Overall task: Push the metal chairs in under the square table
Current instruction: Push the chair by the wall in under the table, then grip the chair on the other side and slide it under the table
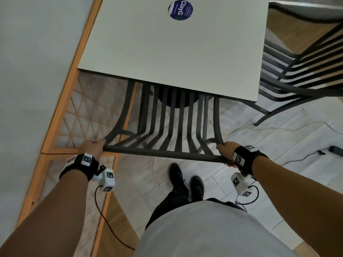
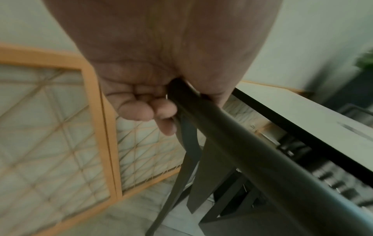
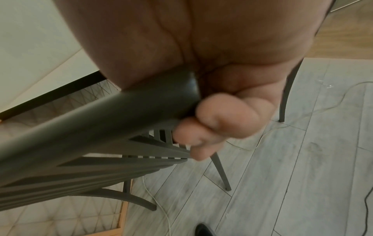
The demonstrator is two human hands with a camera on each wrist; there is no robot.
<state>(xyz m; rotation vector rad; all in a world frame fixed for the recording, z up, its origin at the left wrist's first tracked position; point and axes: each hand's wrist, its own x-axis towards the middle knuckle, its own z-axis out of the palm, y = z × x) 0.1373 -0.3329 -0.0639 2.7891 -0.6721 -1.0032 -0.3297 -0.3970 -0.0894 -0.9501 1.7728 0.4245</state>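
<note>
At the chair's top rail: both hands hold it, one at each end, seen from the head view.
Left hand: the left hand point(image 1: 92, 146) sits at the left corner of the top rail point(image 1: 163, 154); in the left wrist view its fingers point(image 2: 139, 110) are curled round the rail end, gripping it.
Right hand: the right hand point(image 1: 225, 152) holds the right corner; the right wrist view shows its fingers point(image 3: 218, 118) wrapped under the rail point(image 3: 101, 118) with the palm on top.
Near chair: the metal chair point(image 1: 174, 117) has dark slats running from the rail down and forward; its seat front is already hidden below the bench edge, while the backrest stands clear of it, near the person's shoes point(image 1: 185, 179).
Bench: the square white bench point(image 1: 167, 49) carries a round blue sticker point(image 1: 180, 9) and has a dark central base visible through the slats.
Second chair: another metal chair point(image 1: 297, 71) stands at the right side, its slatted seat partly under the bench top, judged not fully in.
Surroundings: a wooden lattice screen point(image 1: 74, 115) stands just left of the near chair; thin cables point(image 1: 278, 127) lie on the tiled floor to the right.
Step in hand: judged to be the final push of the near chair.
Risk, base: the seat or front legs may strike the central base and stop short, if pushed off centre.
Risk, screen: a skewed push could swing the left corner into the screen.
Risk, cable: a leg may snag the pale cable lying close to the right rear leg.
</note>
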